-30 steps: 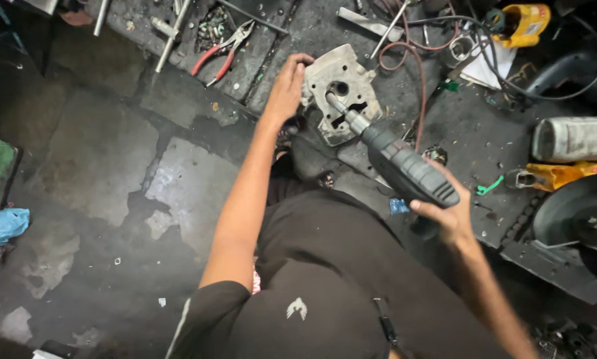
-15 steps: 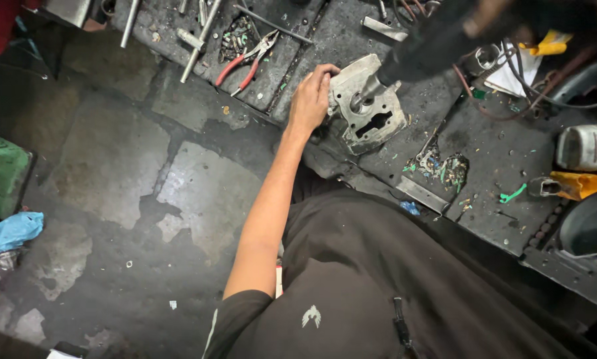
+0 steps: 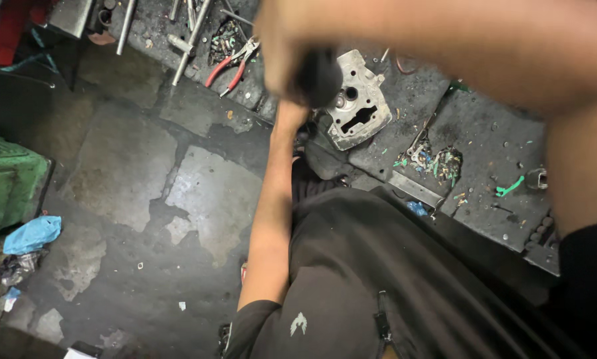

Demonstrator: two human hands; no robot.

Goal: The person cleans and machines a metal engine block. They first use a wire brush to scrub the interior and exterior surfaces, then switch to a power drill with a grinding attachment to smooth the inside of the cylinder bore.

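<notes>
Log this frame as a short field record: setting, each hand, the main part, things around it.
setting: grimy dark workbench above a stained stone floor
left hand: mostly hidden behind the raised tool, reaching to the metal casting; contact not visible
right hand: blurred, close to the camera, closed on a dark tool handle
metal casting: grey, flat on the bench, slot and round holes facing up
nearby: red-handled pliers, metal rods, green wire scraps

A metal plate (image 3: 358,100) lies on the bench (image 3: 484,153). Pliers (image 3: 230,63) lie to its left, among rods (image 3: 191,33). Wire scraps (image 3: 438,163) lie to its right. Left of the bench, on the floor (image 3: 132,199), stands a crate (image 3: 9,183).
</notes>
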